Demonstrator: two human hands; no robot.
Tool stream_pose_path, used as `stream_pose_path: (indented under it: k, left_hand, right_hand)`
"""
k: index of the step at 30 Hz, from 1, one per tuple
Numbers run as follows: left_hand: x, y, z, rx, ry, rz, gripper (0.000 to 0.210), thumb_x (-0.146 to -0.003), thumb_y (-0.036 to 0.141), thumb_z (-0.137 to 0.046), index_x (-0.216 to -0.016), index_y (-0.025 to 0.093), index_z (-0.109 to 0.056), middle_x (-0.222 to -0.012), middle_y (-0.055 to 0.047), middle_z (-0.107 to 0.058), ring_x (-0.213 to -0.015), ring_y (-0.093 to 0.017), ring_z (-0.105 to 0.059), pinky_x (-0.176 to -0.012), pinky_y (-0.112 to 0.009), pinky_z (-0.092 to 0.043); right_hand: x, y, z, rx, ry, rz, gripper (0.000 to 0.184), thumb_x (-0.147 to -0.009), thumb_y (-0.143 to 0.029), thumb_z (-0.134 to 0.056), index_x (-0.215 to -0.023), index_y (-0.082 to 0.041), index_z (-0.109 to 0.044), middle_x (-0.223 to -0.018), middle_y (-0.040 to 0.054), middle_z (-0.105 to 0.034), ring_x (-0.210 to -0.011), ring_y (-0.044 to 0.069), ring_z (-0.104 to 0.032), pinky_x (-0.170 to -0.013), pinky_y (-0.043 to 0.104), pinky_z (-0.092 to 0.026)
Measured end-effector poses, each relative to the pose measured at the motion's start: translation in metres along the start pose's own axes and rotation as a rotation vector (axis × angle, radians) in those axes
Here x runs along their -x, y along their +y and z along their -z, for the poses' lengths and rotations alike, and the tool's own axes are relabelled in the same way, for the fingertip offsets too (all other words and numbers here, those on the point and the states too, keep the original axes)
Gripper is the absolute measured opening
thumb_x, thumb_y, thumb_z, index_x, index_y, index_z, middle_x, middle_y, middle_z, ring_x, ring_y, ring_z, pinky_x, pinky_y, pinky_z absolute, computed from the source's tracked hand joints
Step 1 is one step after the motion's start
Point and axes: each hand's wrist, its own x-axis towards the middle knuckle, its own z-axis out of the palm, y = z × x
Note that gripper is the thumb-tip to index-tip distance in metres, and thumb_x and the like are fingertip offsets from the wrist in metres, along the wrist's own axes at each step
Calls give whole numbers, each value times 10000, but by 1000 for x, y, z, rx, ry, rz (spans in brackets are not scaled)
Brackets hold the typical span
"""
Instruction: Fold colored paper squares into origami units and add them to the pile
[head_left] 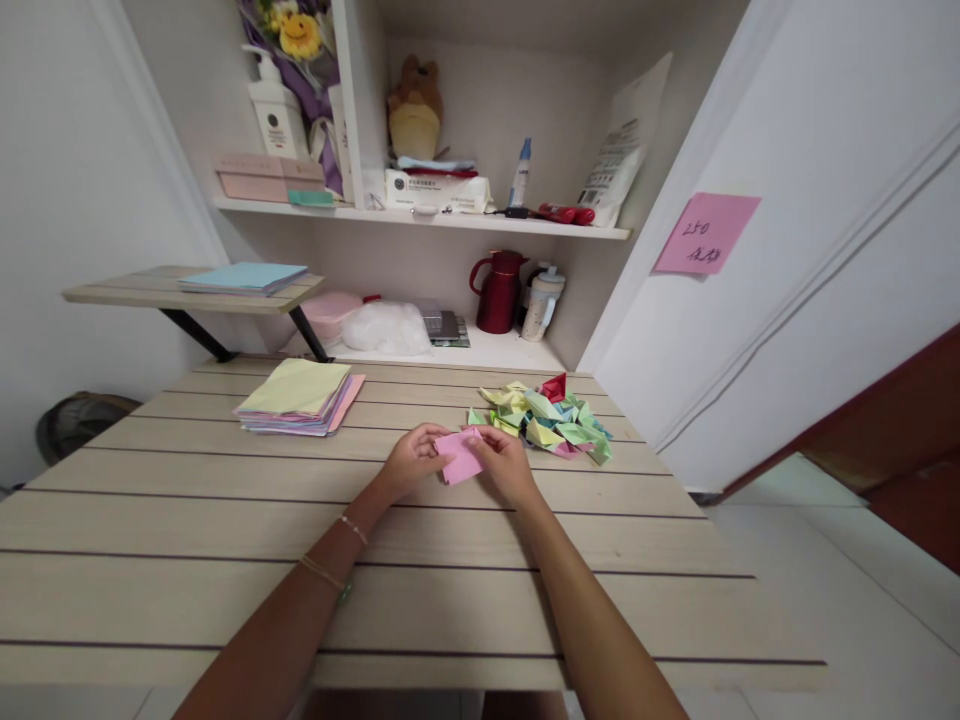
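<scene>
Between both hands, just above the slatted table, is a pink piece of folded paper (460,459). My left hand (414,457) pinches its left side, thumb in front and fingers behind. On its upper right edge, my right hand (507,463) closes thumb and fingers, and a small fold shows there. Right behind my right hand lies a pile of folded paper boats (544,412) in green, yellow, blue, pink and red. A stack of coloured paper sheets (296,390), yellow on top, sits to the left of my left hand.
The slatted table (420,560) spans the front. At its back left stands a small raised shelf (135,290) bearing blue paper (244,277). Behind are white cubby shelves with a red jug (498,292) and a tumbler (541,303). A pink note (707,233) hangs on the right wall.
</scene>
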Motion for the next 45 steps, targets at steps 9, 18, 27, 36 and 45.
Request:
stream_pose_path:
  k: [9, 18, 27, 36, 45]
  left_hand:
    - [0, 13, 0, -20, 81, -28, 271, -657, 360, -655, -814, 151, -584, -720, -15, -601, -623, -115, -557, -590, -227, -459]
    - [-1, 9, 2, -164, 41, -116, 253, -689, 385, -622, -753, 142, -650, -792, -55, -606, -793, -178, -557, -665, -250, -443]
    - [0, 13, 10, -417, 137, -366, 132, -691, 311, -641, -720, 197, -702, -1020, -85, -533, -1028, -212, -494, -936, -349, -376]
    - [-3, 4, 6, -273, 194, -328, 140, -665, 318, -666, -679, 180, -685, -999, -86, -547, -979, -211, -524, -860, -330, -428]
    - [-3, 6, 4, -146, 222, -216, 237, -593, 323, -720, -752, 154, -669, -1124, -105, -551, -1074, -235, -498, -849, -301, -436]
  right_hand:
    - [-1, 1, 1, -10, 73, 17, 452, -721, -397, -600, -1116, -177, -577, -649, -3, -588, -530, 104, -482, -470, 206, -366]
    - [-1, 7, -2, 112, -23, 34, 338, -703, -361, -638, -994, -188, -638, -845, 40, -648, -653, 130, -559, -577, 241, -453]
    - [4, 3, -2, 276, -96, 91, 322, -663, -362, -675, -935, -189, -665, -811, 46, -674, -571, 127, -570, -537, 247, -478]
    - [4, 7, -5, 312, 7, 170, 243, -693, -383, -655, -839, -195, -699, -732, 59, -689, -627, 191, -614, -614, 320, -506]
    - [2, 2, -5, 178, 60, 88, 247, -692, -404, -648, -781, -174, -668, -732, 42, -656, -639, 153, -578, -552, 257, -485]
